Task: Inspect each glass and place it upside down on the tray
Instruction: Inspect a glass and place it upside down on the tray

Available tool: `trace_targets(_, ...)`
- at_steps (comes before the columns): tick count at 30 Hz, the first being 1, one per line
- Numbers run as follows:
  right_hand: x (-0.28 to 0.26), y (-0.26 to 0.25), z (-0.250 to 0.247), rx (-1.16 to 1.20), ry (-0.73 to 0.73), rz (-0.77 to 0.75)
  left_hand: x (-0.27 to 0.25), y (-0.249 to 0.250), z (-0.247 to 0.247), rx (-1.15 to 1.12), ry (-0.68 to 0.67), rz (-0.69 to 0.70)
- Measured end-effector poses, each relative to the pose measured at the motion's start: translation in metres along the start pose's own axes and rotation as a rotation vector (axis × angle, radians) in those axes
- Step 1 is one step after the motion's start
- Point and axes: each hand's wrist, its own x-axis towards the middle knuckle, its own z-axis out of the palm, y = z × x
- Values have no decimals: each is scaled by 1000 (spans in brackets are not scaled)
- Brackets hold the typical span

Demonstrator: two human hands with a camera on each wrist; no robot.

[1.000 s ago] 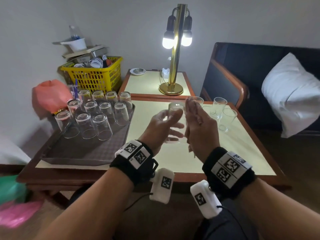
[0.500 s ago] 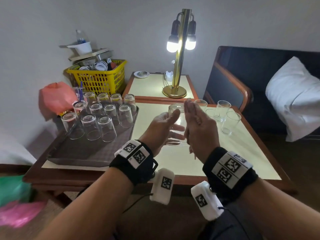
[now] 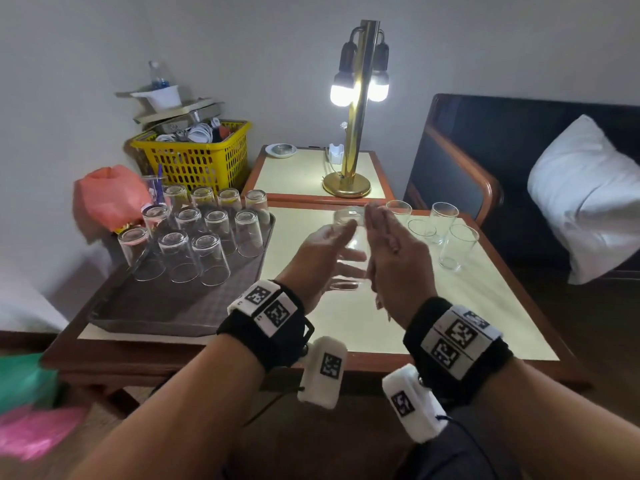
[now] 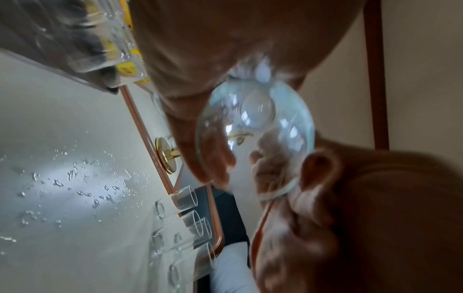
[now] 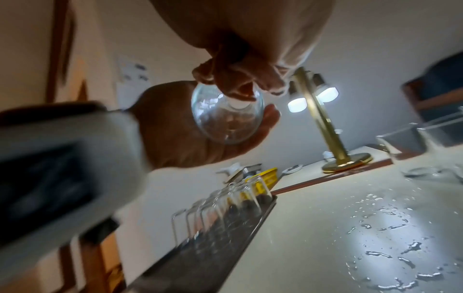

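A clear glass (image 3: 349, 219) hangs above the middle of the table, held between both hands. Its mouth faces back toward my wrists (image 4: 255, 123) (image 5: 225, 119). My left hand (image 3: 325, 251) cradles its left side, thumb along the wall and fingers underneath. My right hand (image 3: 391, 244) grips the right side, with fingers curled on the glass in the right wrist view. The dark tray (image 3: 156, 306) at the left carries several glasses (image 3: 211, 258) standing upside down. Several upright glasses (image 3: 457, 247) wait at the table's far right.
Water drops (image 5: 380, 253) lie on the cream tabletop (image 3: 433, 323). A lit brass lamp (image 3: 349, 181) stands on the side table behind. A yellow basket (image 3: 194, 164) and an orange bag (image 3: 107, 199) sit beyond the tray. A sofa with a white pillow (image 3: 581, 199) is at the right.
Both hands keep the glass in about the same spot over the table, turning it a little. My head view has tipped slightly upward.
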Motion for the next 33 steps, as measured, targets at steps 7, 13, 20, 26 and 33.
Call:
trace_targets(7, -1, 0, 4, -79, -51, -88, -5, 1, 0, -50, 50, 60)
trace_targets(13, -14, 5, 6, -135, -92, -180, -2, 5, 1, -53, 147, 84)
trace_targets(20, -13, 2, 2, -44, -83, -95, 0, 8, 5, -63, 156, 95)
trace_targets(26, -6, -5, -3, 18, -25, -5, 0, 9, 3, -23, 145, 98)
trace_targets(33, 1, -5, -3, 20, -7, -1, -1, 4, 1, 15, 29, 75)
